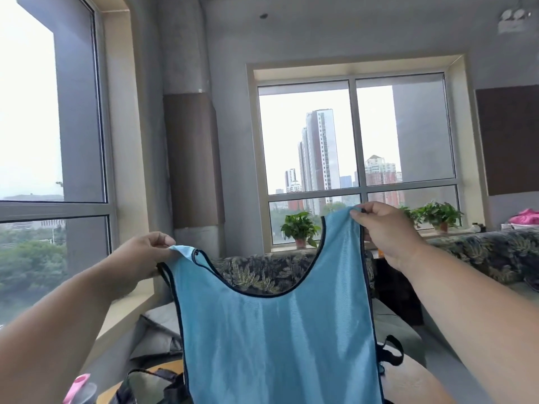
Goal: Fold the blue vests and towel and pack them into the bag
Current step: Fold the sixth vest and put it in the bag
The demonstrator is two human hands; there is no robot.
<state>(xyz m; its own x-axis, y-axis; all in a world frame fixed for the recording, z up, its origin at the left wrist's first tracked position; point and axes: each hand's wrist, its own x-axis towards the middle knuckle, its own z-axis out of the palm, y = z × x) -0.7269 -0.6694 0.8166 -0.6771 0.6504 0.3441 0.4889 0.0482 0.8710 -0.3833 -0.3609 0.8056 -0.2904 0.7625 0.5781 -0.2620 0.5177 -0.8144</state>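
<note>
A light blue mesh vest (277, 342) with dark trim hangs upright in front of me, held up by its two shoulder straps. My left hand (143, 255) pinches the left strap, lower down. My right hand (385, 228) pinches the right strap, higher up. The vest's lower part runs out of the bottom of the view. A dark bag with straps (151, 386) shows partly at the bottom left, behind the vest. No towel is visible.
A leaf-patterned sofa (262, 272) stands behind the vest, with grey cushions (157, 330) below. Potted plants (300, 228) sit on the window sill. A pink object (77, 387) lies at the bottom left. Pink cloth (525, 217) lies far right.
</note>
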